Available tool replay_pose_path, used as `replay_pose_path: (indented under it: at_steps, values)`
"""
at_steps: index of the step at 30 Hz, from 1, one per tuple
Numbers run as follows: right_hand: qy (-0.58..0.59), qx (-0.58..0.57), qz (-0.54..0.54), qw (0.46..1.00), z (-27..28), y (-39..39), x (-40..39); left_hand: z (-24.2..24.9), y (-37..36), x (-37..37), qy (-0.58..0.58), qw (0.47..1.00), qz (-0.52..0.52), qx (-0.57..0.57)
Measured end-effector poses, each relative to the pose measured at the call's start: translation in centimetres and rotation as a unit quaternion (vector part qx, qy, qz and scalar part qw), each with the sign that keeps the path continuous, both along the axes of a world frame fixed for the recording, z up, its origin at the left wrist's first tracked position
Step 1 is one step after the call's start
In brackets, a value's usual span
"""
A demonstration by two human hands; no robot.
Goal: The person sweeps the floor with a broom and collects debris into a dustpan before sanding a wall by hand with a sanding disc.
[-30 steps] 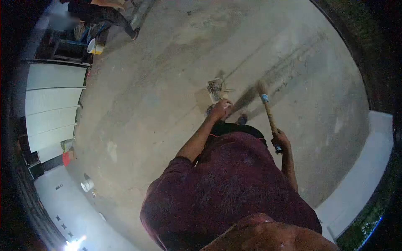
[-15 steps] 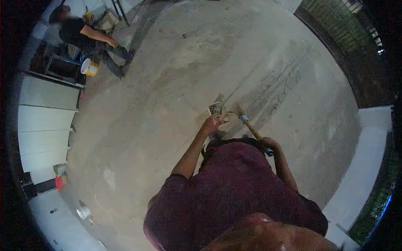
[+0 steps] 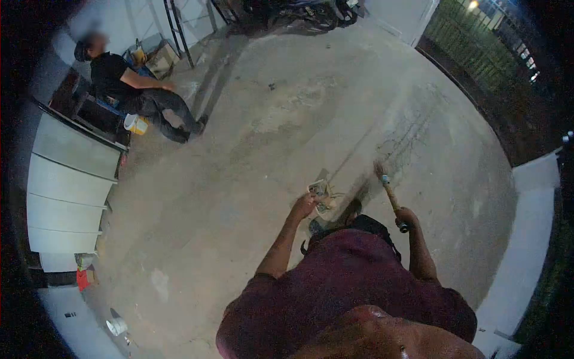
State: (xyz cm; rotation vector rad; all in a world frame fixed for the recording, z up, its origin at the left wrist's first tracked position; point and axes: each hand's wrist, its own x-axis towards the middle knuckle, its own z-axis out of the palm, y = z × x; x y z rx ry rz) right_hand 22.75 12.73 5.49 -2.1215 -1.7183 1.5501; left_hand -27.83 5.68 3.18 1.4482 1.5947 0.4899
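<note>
In the head view, my right hand [image 3: 406,216] is closed around the handle of a short straw broom [image 3: 390,194]. The broom's bristles point forward, away from my body, to the right of the dustpan. My left hand [image 3: 304,205] is closed at the left edge of a small pale-rimmed dustpan [image 3: 326,209]. Small bits that I cannot make out show inside the pan. My left fingers are partly hidden against its rim.
Another person [image 3: 113,78] sits at the upper left, beside a white and yellow bucket [image 3: 136,124]. Pale panels [image 3: 72,194] line the left. A white bucket [image 3: 117,326] lies tipped at the lower left. A motorcycle [image 3: 311,15] stands at the back.
The broom has swung right, away from the dustpan, in my right hand. My left hand still holds the pan. The view has tilted up, and the other person's leg has shifted.
</note>
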Motion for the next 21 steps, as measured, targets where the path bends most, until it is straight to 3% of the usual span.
replay_pose_path:
  at_steps: [1, 3, 5, 7, 8, 10, 11, 13, 16, 18, 20, 21]
  values:
    - [-0.039, -0.028, -0.074, 0.996, -0.4, 0.8, -1.0, 1.3, -0.4, 0.0, 0.005, 1.0, -0.003, 0.006]
    - [-0.002, -0.031, -0.084, 0.996, -2.1, 1.5, -2.3, 3.9, -1.9, -0.1, -0.016, 0.997, 0.067, -0.024]
    - [0.035, -0.037, -0.098, 0.994, -4.4, 2.0, -3.8, 3.3, -3.0, -0.4, -0.032, 0.994, 0.08, -0.073]
    - [-0.135, -0.053, 0.117, 0.982, -5.5, 2.5, -6.1, 2.7, -4.3, -1.0, -0.049, 0.987, 0.093, -0.124]
    - [-0.131, -0.051, 0.112, 0.984, -5.6, 2.5, -6.5, 2.5, -4.9, -1.3, -0.053, 0.988, 0.096, -0.104]
    - [-0.02, -0.043, 0.28, 0.959, -4.4, 1.6, -7.4, 1.9, -6.5, -2.2, -0.057, 0.991, 0.094, -0.082]
    - [-0.021, -0.042, 0.276, 0.96, -3.6, 1.2, -8.0, 1.1, -6.8, -2.4, -0.047, 0.992, 0.091, -0.073]
    - [-0.127, -0.161, 0.247, 0.947, 0.2, -0.3, -10.2, 1.0, -7.4, -2.7, -0.037, 0.993, 0.087, -0.066]
    - [-0.056, -0.07, 0.314, 0.945, 4.2, -3.2, -10.3, 3.4, -9.2, -4.0, -0.024, 0.992, 0.088, -0.083]
    - [-0.046, -0.033, 0.305, 0.951, 2.6, -3.4, -6.3, 1.9, -8.6, -2.0, -0.015, 0.992, 0.088, -0.088]
    - [0.038, -0.101, 0.089, 0.99, 4.9, -1.7, -3.9, 1.7, -6.3, -0.7, -0.009, 0.993, 0.081, -0.08]
    - [0.042, -0.109, 0.087, 0.989, 4.4, 1.1, -1.7, 1.3, -3.6, 0.9, -0.008, 0.994, 0.077, -0.074]
